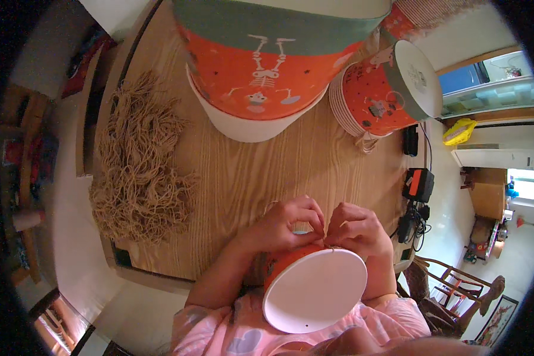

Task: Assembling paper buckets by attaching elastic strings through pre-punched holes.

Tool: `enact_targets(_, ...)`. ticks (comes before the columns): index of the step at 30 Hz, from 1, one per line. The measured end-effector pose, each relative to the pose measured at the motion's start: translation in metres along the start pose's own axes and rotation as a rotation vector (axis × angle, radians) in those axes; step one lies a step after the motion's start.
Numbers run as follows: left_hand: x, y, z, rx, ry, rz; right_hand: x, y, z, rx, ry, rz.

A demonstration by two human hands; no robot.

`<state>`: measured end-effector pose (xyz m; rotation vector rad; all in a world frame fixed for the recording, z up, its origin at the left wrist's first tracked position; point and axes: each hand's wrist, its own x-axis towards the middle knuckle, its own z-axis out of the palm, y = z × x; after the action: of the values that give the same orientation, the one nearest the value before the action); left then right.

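Note:
A small orange paper bucket lies tilted against my chest, its round white end turned up and a small hole near that end's lower edge. My left hand and my right hand meet at the bucket's upper rim, both closed in a pinch. A bit of tan twine shows at the rim between them, and a pale strand sticks out behind my left hand. The fingertips largely hide the cord. On the table's left lies a loose heap of tan twine.
Beyond my hands stands a large orange and green bucket with a skeleton print. A stack of similar buckets lies on its side to the right. Black adapters and cables crowd the right edge of the wooden table.

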<state>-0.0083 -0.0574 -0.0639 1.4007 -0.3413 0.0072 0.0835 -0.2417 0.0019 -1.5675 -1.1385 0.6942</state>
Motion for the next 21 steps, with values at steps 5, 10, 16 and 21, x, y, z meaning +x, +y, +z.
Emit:
enact_targets(5, -0.001, -0.004, 0.01, -0.068, 0.099, -0.08, -0.001, -0.022, -0.001, -0.115, 0.089, 0.181)
enact_targets(10, 0.001, -0.009, 0.013, -0.122, 0.163, -0.24, -0.011, -0.048, -0.007, -0.036, 0.078, 0.222)
enact_targets(16, -0.002, 0.049, -0.011, 0.264, 0.343, -0.132, -0.035, -0.073, 0.001, -0.404, 0.198, 0.213)
enact_targets(21, -0.015, 0.123, -0.025, 1.036, 0.401, 0.083, -0.072, -0.084, 0.006, -0.54, 0.431, 0.349)
